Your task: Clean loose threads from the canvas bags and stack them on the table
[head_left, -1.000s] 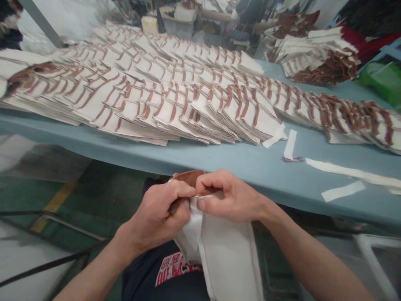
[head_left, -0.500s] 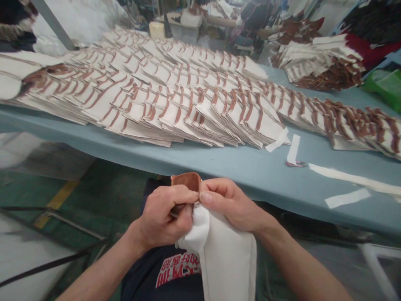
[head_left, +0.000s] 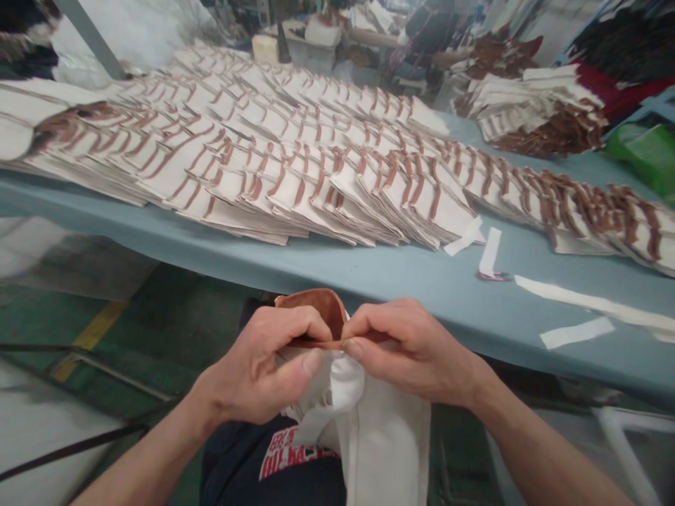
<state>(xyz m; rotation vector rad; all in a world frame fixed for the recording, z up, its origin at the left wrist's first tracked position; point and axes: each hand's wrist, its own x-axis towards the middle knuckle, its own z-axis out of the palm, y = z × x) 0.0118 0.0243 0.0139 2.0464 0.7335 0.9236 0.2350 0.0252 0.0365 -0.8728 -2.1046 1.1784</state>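
Over my lap I hold a white fabric piece with a brown leather-like top edge. My left hand pinches that top edge from the left, thumb pressed on the white cloth. From the right, my right hand pinches the same edge, fingers curled over it. Both hands are closed on the piece, fingertips nearly touching. The white cloth bunches below my thumbs and hangs down over my dark shirt.
A blue table runs across in front of me. Overlapping rows of white pieces with brown straps cover it. Loose white strips lie at its right front. Another heap sits far right, beside something green.
My hands have spread slightly apart along the brown edge, pulling it wider. The white cloth under my thumbs has bunched up more.
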